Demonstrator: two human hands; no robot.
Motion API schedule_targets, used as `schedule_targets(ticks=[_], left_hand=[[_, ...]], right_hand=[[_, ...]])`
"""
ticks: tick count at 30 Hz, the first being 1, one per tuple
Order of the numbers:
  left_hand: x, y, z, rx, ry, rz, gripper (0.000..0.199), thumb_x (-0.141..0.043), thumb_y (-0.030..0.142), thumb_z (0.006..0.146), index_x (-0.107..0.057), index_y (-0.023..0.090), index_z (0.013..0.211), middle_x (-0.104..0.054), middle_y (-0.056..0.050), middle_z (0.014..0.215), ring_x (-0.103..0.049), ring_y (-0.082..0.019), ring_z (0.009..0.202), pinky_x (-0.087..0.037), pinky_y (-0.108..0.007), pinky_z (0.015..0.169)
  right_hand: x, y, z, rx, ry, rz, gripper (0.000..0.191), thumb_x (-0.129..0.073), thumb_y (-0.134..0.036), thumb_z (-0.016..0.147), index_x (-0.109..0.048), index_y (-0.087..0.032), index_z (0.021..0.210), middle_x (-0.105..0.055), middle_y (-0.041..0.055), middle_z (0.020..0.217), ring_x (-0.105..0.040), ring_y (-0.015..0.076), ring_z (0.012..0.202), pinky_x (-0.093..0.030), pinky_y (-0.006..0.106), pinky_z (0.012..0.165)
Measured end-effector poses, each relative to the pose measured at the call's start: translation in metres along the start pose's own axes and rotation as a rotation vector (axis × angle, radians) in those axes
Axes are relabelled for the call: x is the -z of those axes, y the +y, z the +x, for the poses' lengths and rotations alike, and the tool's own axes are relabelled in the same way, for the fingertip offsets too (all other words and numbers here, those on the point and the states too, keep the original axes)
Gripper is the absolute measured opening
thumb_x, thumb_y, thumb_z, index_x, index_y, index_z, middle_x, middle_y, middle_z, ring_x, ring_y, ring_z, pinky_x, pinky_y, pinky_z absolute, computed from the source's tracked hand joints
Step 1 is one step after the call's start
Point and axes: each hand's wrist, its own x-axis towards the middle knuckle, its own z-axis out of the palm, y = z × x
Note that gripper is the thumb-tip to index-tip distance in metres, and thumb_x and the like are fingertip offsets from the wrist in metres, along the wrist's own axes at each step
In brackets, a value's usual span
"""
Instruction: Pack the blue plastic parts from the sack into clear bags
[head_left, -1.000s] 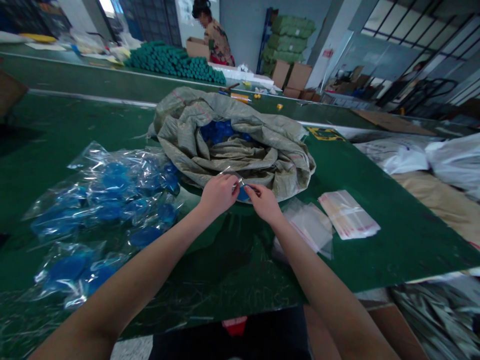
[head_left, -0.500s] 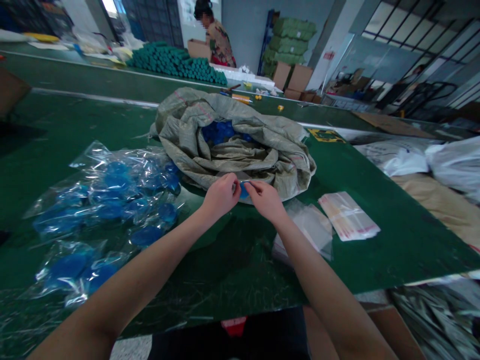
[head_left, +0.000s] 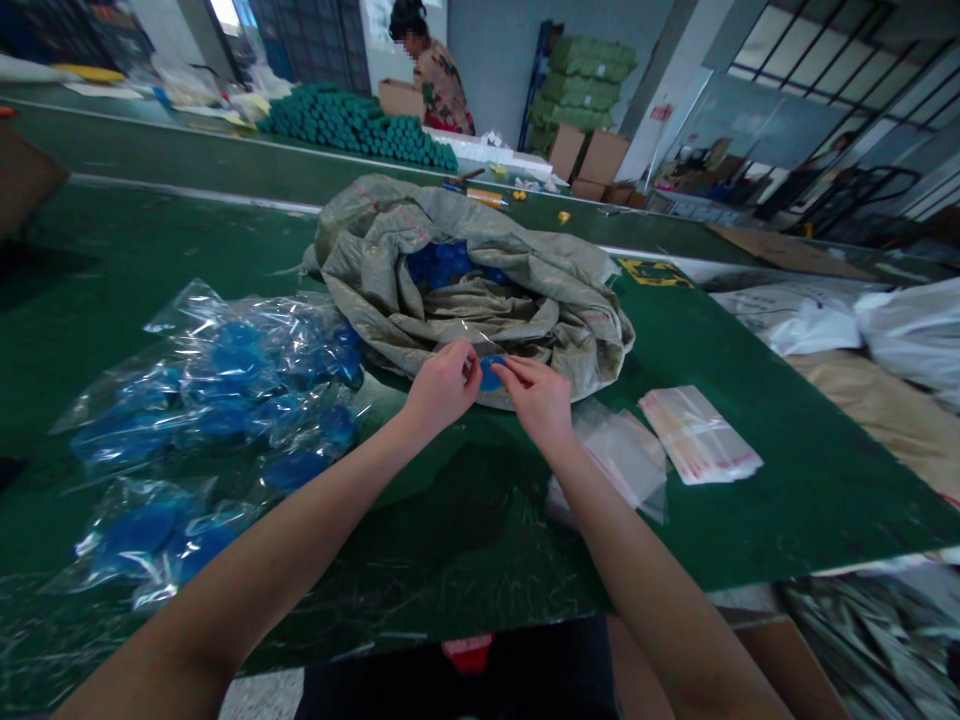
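Observation:
Between my hands, in front of the woven sack [head_left: 592,340], is a blue disc [head_left: 491,373] in a clear plastic bag [head_left: 466,336]. My left hand [head_left: 447,382] pinches the bag at its left side. With thumb and fingertips, my right hand [head_left: 537,392] grips the blue disc's right edge; whether the film lies between is too small to tell. More blue pieces [head_left: 439,264] show inside the sack's rolled-down mouth. To the left lies a heap of bagged blue discs [head_left: 232,365]. Loose clear bags [head_left: 619,455] lie partly under my right forearm.
A stack of clear bags [head_left: 701,432] with pink edges lies to the right on the green table [head_left: 450,540]. Green rolls [head_left: 352,125] are piled across the far bench, near another person [head_left: 442,85]. White sacks [head_left: 911,325] stand beyond the table's right edge.
The blue disc shows more fully now, and clear film stands up above it. My right hand has shifted slightly to the right, with its fingers stretched further over the disc.

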Motion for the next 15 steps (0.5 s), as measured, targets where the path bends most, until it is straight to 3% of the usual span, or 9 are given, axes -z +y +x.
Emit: schedule_targets(ticks=[6,12,15], left_hand=[[-0.0022,0.004,-0.0044,-0.101,0.058,0.13,0.01,-0.046,0.021,0.092,-0.055,0.018,0.088,-0.066,-0.01,0.094,-0.062,-0.022,0.094,-0.049,-0.034,0.084],[-0.0064,0.0099,-0.0074,-0.065,0.03,0.047,0.008,-0.047,0.019,0.091,-0.052,0.019,0.085,-0.064,-0.008,0.092,-0.061,-0.019,0.086,-0.049,-0.031,0.076],[-0.0053,0.0098,-0.0055,-0.018,0.057,-0.005,0.008,-0.049,0.018,0.089,-0.051,0.019,0.082,-0.063,-0.007,0.089,-0.06,-0.018,0.083,-0.049,-0.031,0.074]], right_hand=[[0.0041,-0.0028,0.0053,0.021,-0.108,-0.099,0.022,-0.061,-0.038,0.09,-0.076,-0.022,0.087,-0.076,0.0064,0.094,-0.069,0.0215,0.089,-0.053,0.035,0.085],[0.0006,-0.0036,0.0055,-0.09,0.0,-0.188,0.03,-0.064,-0.047,0.086,-0.069,-0.017,0.085,-0.072,0.0091,0.088,-0.066,0.0199,0.072,-0.051,0.035,0.079],[0.0038,-0.0038,0.0087,-0.132,-0.05,-0.115,0.024,-0.067,-0.043,0.083,-0.067,-0.019,0.083,-0.072,0.0058,0.084,-0.065,0.0175,0.068,-0.051,0.033,0.076]])
